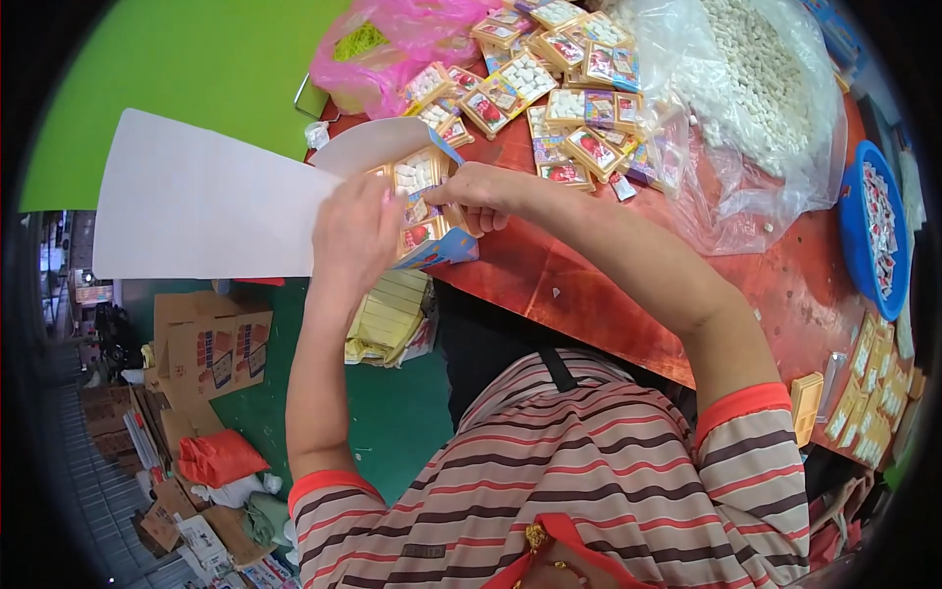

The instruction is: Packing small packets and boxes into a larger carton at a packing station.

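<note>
A printed cardboard box (442, 252) with blue on its walls stands at the left end of the red table, its long white lid flap (211, 201) folded out to the left. Inside lie small trays of white candy pieces (416, 173) with red-printed packs. My left hand (355, 224) is closed at the box's left side, partly blurred, its fingertips hidden. My right hand (474, 194) reaches over the right wall; the index finger touches the trays while the other fingers curl outside the wall.
Loose candy trays (589, 88) pile up behind the box. Beside them are a pink plastic bag (378, 64), a clear bag of white pieces (756, 98) and a blue basin of sachets (876, 236). Below the table sit a yellow stack (388, 314) and cardboard boxes (211, 344).
</note>
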The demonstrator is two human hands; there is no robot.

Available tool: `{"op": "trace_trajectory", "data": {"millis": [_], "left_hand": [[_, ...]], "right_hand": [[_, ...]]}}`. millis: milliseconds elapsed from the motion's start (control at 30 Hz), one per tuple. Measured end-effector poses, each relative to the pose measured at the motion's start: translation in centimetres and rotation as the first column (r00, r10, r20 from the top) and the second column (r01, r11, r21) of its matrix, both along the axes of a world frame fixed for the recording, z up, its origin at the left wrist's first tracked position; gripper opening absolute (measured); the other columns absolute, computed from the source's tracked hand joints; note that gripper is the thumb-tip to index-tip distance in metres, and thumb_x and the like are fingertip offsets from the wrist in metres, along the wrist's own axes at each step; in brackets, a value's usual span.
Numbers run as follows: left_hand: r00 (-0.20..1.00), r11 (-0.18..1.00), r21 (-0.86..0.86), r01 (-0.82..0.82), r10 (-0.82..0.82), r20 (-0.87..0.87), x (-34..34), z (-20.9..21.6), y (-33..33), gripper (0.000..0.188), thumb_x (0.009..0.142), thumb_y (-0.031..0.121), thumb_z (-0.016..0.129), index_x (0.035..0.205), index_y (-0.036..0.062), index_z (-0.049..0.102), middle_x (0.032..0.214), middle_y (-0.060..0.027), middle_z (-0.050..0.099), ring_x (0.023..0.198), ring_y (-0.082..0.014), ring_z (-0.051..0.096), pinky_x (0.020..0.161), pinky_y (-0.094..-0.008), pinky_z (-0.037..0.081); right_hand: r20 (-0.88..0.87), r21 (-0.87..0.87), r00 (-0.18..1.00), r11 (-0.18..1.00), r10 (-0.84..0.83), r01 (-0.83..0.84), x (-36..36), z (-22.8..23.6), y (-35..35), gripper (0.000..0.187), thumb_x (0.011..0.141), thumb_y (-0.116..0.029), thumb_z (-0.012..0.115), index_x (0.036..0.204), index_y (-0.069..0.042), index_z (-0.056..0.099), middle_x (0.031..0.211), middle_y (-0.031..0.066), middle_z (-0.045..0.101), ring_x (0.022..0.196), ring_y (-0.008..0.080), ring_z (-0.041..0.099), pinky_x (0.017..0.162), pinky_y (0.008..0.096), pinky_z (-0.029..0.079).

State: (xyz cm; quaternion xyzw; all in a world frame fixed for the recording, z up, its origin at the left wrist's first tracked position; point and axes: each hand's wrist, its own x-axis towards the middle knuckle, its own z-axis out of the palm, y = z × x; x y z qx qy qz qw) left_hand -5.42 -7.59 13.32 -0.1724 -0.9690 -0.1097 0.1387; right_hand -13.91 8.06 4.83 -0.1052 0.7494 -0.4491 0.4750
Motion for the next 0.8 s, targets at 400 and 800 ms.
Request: {"op": "trace_trajectory", "data": {"millis": [400, 800], "left_hand": [[0.921, 0.929, 0.061, 0.364, -0.369, 0.122, 3.6, -1.6, 1.1, 0.007, 0.08, 0.011, 0.063, 0.079, 0.0052, 0.059, 0.069, -0.0087, 0.059, 0.064, -0.0249, 0.058, 0.059, -0.0367, 0.041], [0.898, 0.898, 0.438, -0.05, -0.151, 0.413, 2.5, 1.1, 0.1, 0.021, 0.088, 0.018, 0.054, 0.095, -0.0007, 0.062, 0.084, -0.0163, 0.062, 0.077, -0.0319, 0.061, 0.074, -0.0384, 0.046]], "right_hand": [[0.267, -0.212, 0.961, 0.969, -0.066, 0.126, 1.5, 0.7, -1.8, 0.045, 0.083, -0.047, 0.059, 0.079, -0.003, 0.062, 0.059, 0.0114, 0.06, 0.046, 0.0195, 0.058, 0.04, 0.03, 0.042], [-0.017, -0.182, 0.995, 0.979, -0.101, 0.096, 1.0, 3.3, 1.9, 0.043, 0.086, -0.041, 0.055, 0.085, 0.001, 0.065, 0.067, 0.0173, 0.064, 0.056, 0.0242, 0.065, 0.048, 0.0376, 0.05]]}}
